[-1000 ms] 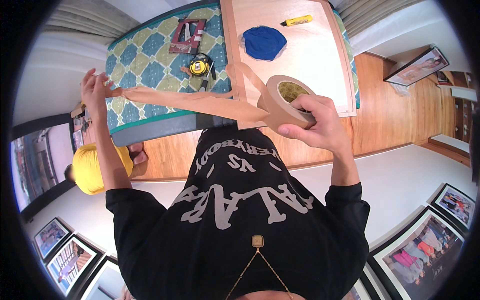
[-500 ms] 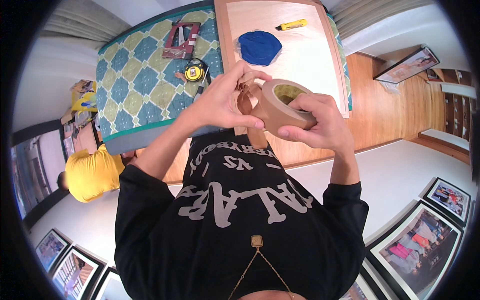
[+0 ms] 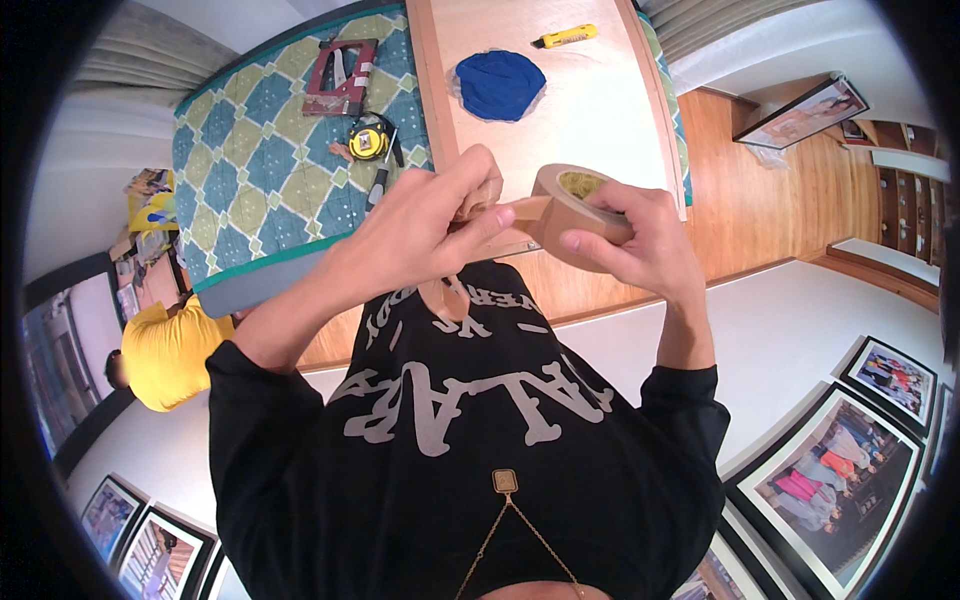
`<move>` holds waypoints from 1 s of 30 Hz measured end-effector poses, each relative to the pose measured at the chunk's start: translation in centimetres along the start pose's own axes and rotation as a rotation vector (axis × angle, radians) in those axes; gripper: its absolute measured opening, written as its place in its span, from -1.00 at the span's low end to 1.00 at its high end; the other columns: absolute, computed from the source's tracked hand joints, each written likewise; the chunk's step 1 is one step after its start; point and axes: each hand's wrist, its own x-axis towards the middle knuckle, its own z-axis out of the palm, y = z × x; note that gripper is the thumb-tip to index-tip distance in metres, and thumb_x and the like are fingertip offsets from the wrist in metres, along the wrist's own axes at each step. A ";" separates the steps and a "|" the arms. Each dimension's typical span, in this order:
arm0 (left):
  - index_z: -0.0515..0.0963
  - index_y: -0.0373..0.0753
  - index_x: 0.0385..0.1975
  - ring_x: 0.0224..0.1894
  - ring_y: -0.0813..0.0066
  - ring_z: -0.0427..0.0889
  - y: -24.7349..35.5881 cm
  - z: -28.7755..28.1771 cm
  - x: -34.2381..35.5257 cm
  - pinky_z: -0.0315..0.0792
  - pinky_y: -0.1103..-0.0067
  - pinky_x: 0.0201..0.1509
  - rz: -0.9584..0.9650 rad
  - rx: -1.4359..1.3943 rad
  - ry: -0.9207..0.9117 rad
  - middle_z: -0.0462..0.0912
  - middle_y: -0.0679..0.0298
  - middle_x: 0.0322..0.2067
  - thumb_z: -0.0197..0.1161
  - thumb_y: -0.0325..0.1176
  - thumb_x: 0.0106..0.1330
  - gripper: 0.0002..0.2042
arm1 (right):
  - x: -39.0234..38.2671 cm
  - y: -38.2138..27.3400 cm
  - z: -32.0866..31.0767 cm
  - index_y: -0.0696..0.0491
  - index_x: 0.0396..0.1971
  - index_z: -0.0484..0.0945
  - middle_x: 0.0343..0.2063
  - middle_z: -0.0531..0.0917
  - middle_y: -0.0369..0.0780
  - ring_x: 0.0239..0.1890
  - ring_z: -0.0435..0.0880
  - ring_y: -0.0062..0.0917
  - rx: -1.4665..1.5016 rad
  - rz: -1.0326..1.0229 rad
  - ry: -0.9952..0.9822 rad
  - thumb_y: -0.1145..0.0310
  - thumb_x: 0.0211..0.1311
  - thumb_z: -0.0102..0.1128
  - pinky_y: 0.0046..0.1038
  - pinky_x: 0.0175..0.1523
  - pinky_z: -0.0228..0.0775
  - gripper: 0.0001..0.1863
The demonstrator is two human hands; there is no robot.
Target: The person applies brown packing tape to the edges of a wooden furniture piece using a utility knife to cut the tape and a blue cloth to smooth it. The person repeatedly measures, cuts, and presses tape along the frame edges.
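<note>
My left hand (image 3: pixel 450 215) is closed on a crumpled brown tape strip (image 3: pixel 443 298), part of which dangles over my black shirt. My right hand (image 3: pixel 640 240) grips the brown tape roll (image 3: pixel 557 225), thumb on its side and fingers in the core, just right of my left hand. Behind them lies a pale board (image 3: pixel 600 130) with a blue cloth bundle (image 3: pixel 498 85) and a yellow box cutter (image 3: pixel 566 36) on it. On the patterned quilt (image 3: pixel 230 180) beside it are a yellow tape measure (image 3: pixel 368 141), a dark-handled tool (image 3: pixel 377 186) and a red package (image 3: pixel 338 78).
A person in yellow (image 3: pixel 170 350) is low on the left, beside cluttered shelves (image 3: pixel 140 250). A leaning framed picture (image 3: pixel 800 110) stands on the wooden floor (image 3: pixel 740 200) at right. Framed photos (image 3: pixel 830 485) line the white wall nearest me.
My left hand has come from the far left to beside the roll, and the stretched strip is now bunched in it and hanging. My right hand still grips the roll.
</note>
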 end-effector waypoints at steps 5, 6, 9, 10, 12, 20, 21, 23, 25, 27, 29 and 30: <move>0.29 -0.27 -0.23 -0.63 0.09 0.51 -0.1 -0.7 0.8 0.28 0.39 -0.55 -0.029 0.130 0.009 0.35 0.09 -0.70 0.20 -0.42 0.31 -0.79 | -0.3 -0.2 0.2 0.22 -0.42 0.60 -0.60 0.66 -0.13 -0.56 0.64 -0.51 -0.008 0.029 0.021 0.12 0.03 0.47 -0.52 -0.44 0.44 -0.58; 0.29 -0.28 -0.21 -0.60 0.10 0.56 -0.1 -0.8 1.0 0.30 0.40 -0.53 -0.031 0.145 0.016 0.35 0.09 -0.68 0.19 -0.44 0.29 -0.79 | -0.5 -0.1 0.2 0.22 -0.42 0.61 -0.60 0.66 -0.13 -0.56 0.64 -0.51 -0.013 0.030 0.026 0.12 0.03 0.47 -0.52 -0.44 0.44 -0.58; 0.24 -0.25 -0.20 -0.63 0.49 0.38 -0.2 -1.4 2.1 0.24 0.52 -0.53 0.066 0.113 0.043 0.53 0.20 -0.50 0.19 -0.44 0.30 -0.76 | -0.5 -0.1 0.3 0.22 -0.41 0.61 -0.60 0.66 -0.13 -0.56 0.64 -0.52 0.009 0.015 0.058 0.12 0.03 0.47 -0.52 -0.43 0.44 -0.58; 0.24 -0.25 -0.18 -0.59 0.51 0.40 -0.5 -1.4 2.1 0.27 0.53 -0.49 0.044 0.027 0.010 0.55 0.21 -0.43 0.19 -0.45 0.29 -0.75 | -0.5 -0.1 0.3 0.22 -0.41 0.60 -0.60 0.66 -0.14 -0.56 0.64 -0.52 0.021 0.005 0.074 0.13 0.03 0.46 -0.52 -0.43 0.44 -0.58; 0.24 -0.25 -0.15 -0.50 0.56 0.43 -1.4 -1.0 2.0 0.32 0.55 -0.41 -0.013 -0.115 -0.059 0.59 0.21 -0.30 0.19 -0.46 0.27 -0.73 | -0.5 -0.3 0.3 0.22 -0.42 0.60 -0.60 0.66 -0.14 -0.57 0.64 -0.52 0.004 -0.040 0.073 0.13 0.03 0.47 -0.53 -0.43 0.43 -0.59; 0.19 -0.23 -0.25 -0.30 0.39 0.59 0.2 0.6 2.0 0.40 0.52 -0.36 -0.165 -0.037 -0.104 0.35 0.21 -0.40 0.19 0.01 0.36 -0.56 | -1.0 -0.1 -0.4 0.21 -0.42 0.59 -0.61 0.65 -0.16 -0.57 0.63 -0.54 -0.065 -0.057 0.127 0.16 0.04 0.47 -0.53 -0.45 0.41 -0.61; 0.19 -0.24 -0.24 -0.36 0.42 0.55 0.2 1.1 1.9 0.40 0.52 -0.36 -0.063 0.052 -0.081 0.35 0.21 -0.39 0.19 0.05 0.36 -0.53 | -1.0 -0.2 -0.5 0.21 -0.42 0.59 -0.61 0.65 -0.16 -0.57 0.63 -0.54 -0.067 -0.061 0.123 0.16 0.04 0.47 -0.53 -0.45 0.41 -0.61; 0.19 -0.24 -0.25 -0.43 0.46 0.44 -0.3 2.6 2.3 0.37 0.55 -0.38 0.119 0.053 0.061 0.33 0.23 -0.42 0.23 0.02 0.35 -0.53 | -1.2 -0.4 -0.5 0.22 -0.42 0.59 -0.62 0.64 -0.16 -0.57 0.63 -0.54 -0.060 -0.073 0.121 0.16 0.04 0.47 -0.53 -0.45 0.41 -0.61; 0.19 -0.25 -0.26 -0.45 0.50 0.37 -1.1 3.7 2.4 0.35 0.56 -0.40 0.135 -0.063 0.100 0.31 0.25 -0.44 0.25 -0.05 0.35 -0.56 | -1.4 -0.5 -0.5 0.22 -0.42 0.59 -0.62 0.64 -0.17 -0.58 0.63 -0.55 -0.046 -0.082 0.128 0.17 0.04 0.47 -0.53 -0.45 0.41 -0.61; 0.18 -0.25 -0.27 -0.42 0.54 0.37 -1.8 4.4 2.3 0.34 0.57 -0.41 -0.017 -0.294 0.036 0.28 0.28 -0.44 0.27 -0.16 0.35 -0.61 | -1.7 -0.4 -0.6 0.22 -0.42 0.59 -0.63 0.64 -0.16 -0.58 0.62 -0.55 -0.049 -0.067 0.148 0.16 0.04 0.47 -0.54 -0.45 0.41 -0.61; 0.18 -0.24 -0.23 -0.29 0.60 0.39 -2.3 4.9 2.1 0.37 0.62 -0.26 -0.040 -0.331 0.045 0.39 0.25 -0.34 0.26 -0.29 0.36 -0.67 | -2.0 -0.4 -0.6 0.22 -0.42 0.59 -0.63 0.63 -0.16 -0.58 0.61 -0.56 -0.014 -0.048 0.159 0.16 0.04 0.47 -0.54 -0.46 0.41 -0.61; 0.19 -0.23 -0.21 -0.23 0.63 0.41 -2.5 5.2 2.0 0.38 0.64 -0.18 -0.052 -0.350 0.050 0.45 0.24 -0.29 0.25 -0.36 0.37 -0.69 | -2.1 -0.5 -0.7 0.22 -0.42 0.59 -0.63 0.63 -0.16 -0.59 0.61 -0.57 0.023 -0.042 0.158 0.16 0.04 0.47 -0.54 -0.46 0.41 -0.60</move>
